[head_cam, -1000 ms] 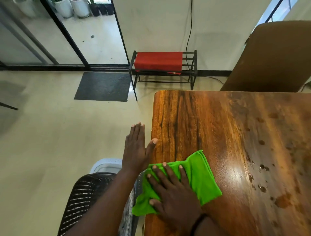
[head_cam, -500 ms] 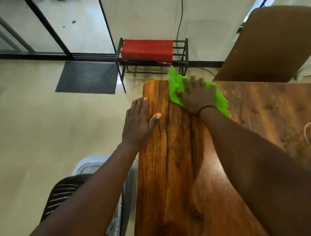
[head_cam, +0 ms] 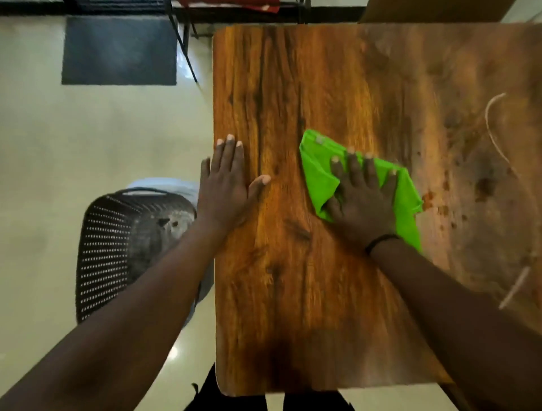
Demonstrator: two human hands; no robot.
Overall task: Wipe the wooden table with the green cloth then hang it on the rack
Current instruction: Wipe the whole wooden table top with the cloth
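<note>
The wooden table [head_cam: 281, 293] fills the middle and right of the head view. A bright green cloth [head_cam: 318, 173] lies crumpled on its middle. My right hand [head_cam: 362, 199] presses flat on the cloth, fingers spread over it. My left hand [head_cam: 227, 184] rests flat and open on the table's left edge, thumb out, holding nothing. Dark wet spots and stains [head_cam: 445, 205] mark the wood right of the cloth. Just the lower bars of the black rack [head_cam: 187, 38] show at the top edge, with a red cloth [head_cam: 234, 3] on it.
A black perforated basket [head_cam: 117, 243] stands on the pale floor left of the table, over a white object. A dark doormat [head_cam: 118, 50] lies at the top left. A thin pale cord [head_cam: 495, 138] curves across the table's right side. A brown chair back [head_cam: 434, 10] stands beyond the table.
My right hand has pulled the green cloth back from the table's far edge to its middle. The view has tipped downward. My left hand stays on the left edge.
</note>
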